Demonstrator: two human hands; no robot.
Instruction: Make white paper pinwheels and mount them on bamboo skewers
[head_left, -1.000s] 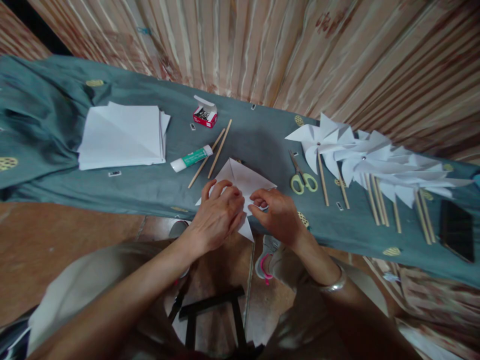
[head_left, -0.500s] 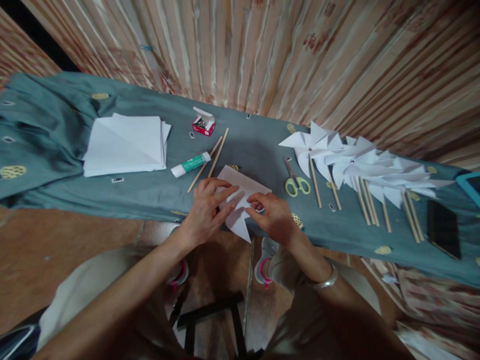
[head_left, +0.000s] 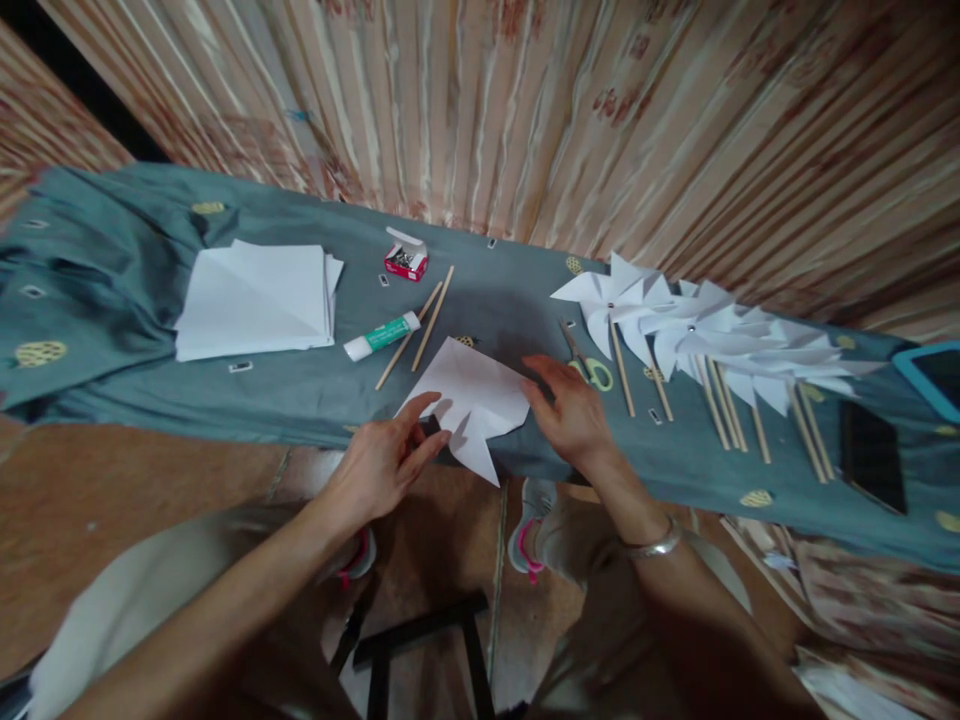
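Note:
A white paper sheet (head_left: 480,390) with cut, partly lifted flaps lies at the table's front edge, one pointed flap hanging toward me. At its left side is my left hand (head_left: 386,455), thumb and forefinger apart, fingertips over or touching the paper. My right hand (head_left: 571,412) is at the right corner, fingers spread from the thumb, fingertips by the paper's edge. Neither hand grips the sheet. Just beyond my right hand lie scissors (head_left: 598,374) with yellow-green handles, partly hidden by it. Two wooden sticks (head_left: 433,318) and a glue stick (head_left: 382,335) lie beyond my left hand.
A stack of white paper (head_left: 255,300) lies on the left of the green cloth (head_left: 495,285). An open red box of small metal pins (head_left: 406,258) stands at the back. Several white paper pinwheels (head_left: 694,325) on sticks overlap at right, near a dark phone (head_left: 871,455) and a blue-edged device (head_left: 930,380).
My hands have moved apart: the left toward me and left, the right outward to the paper's right corner. More of the sheet shows. The view has shifted slightly.

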